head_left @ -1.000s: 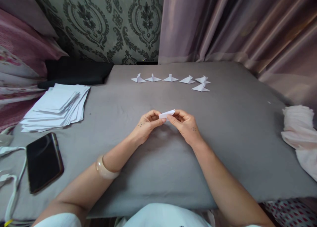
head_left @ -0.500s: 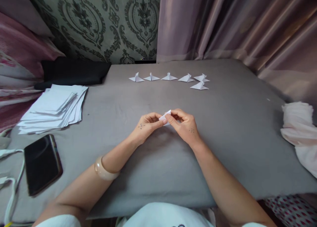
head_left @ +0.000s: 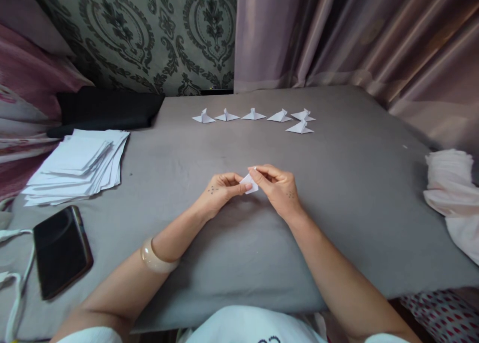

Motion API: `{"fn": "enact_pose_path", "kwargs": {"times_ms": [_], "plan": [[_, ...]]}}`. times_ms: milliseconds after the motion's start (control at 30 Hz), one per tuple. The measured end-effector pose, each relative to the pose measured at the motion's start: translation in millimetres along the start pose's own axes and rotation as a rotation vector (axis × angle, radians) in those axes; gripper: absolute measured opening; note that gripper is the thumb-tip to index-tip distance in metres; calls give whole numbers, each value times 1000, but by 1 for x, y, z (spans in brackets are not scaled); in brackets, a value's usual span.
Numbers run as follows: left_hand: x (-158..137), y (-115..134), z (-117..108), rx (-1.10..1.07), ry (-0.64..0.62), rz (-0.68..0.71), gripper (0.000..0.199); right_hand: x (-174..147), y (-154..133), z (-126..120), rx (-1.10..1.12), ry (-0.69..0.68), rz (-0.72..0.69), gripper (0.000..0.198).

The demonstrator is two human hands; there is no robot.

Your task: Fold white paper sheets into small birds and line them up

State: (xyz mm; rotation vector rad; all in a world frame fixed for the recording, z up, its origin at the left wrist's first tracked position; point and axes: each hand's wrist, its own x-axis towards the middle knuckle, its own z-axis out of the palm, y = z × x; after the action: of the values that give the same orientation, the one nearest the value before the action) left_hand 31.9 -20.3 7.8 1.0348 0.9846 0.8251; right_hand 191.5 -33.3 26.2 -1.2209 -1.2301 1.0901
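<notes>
A small folded piece of white paper (head_left: 250,184) is held between my two hands above the middle of the table. My left hand (head_left: 223,191) pinches its left side, thumb on top and fingers behind. At its upper right corner my right hand (head_left: 275,183) grips it between thumb and fingertips. The back of the paper is hidden by my fingers. Beyond my hands, several folded white paper birds (head_left: 253,114) stand in a row, with one more paper bird (head_left: 300,127) just in front of the right end.
On the left lies a stack of white paper sheets (head_left: 71,178), a black folded cloth (head_left: 112,108) behind it. A phone (head_left: 62,253) and white cables (head_left: 17,288) are at the near left. A pale bundled cloth (head_left: 449,183) lies at the right edge of the grey table (head_left: 359,183).
My right thumb and fingers have shifted up to the paper's top corner, and more of its flat face now shows. My left hand keeps its pinch. The view has moved slightly.
</notes>
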Motion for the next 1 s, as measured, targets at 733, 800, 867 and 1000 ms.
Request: {"fn": "enact_pose_path", "kwargs": {"times_ms": [733, 800, 867, 1000], "plan": [[13, -2, -9, -292, 86, -121, 22, 10, 19, 1, 190, -85, 340, 31], [14, -1, -10, -299, 63, -117, 33, 11, 18, 1, 223, -66, 369, 31], [15, 1, -10, -329, 38, -131, 50, 12, 18, 0, 253, -57, 393, 32], [15, 4, -11, -366, 18, -145, 62, 14, 18, -1, 257, -40, 408, 31]]}}
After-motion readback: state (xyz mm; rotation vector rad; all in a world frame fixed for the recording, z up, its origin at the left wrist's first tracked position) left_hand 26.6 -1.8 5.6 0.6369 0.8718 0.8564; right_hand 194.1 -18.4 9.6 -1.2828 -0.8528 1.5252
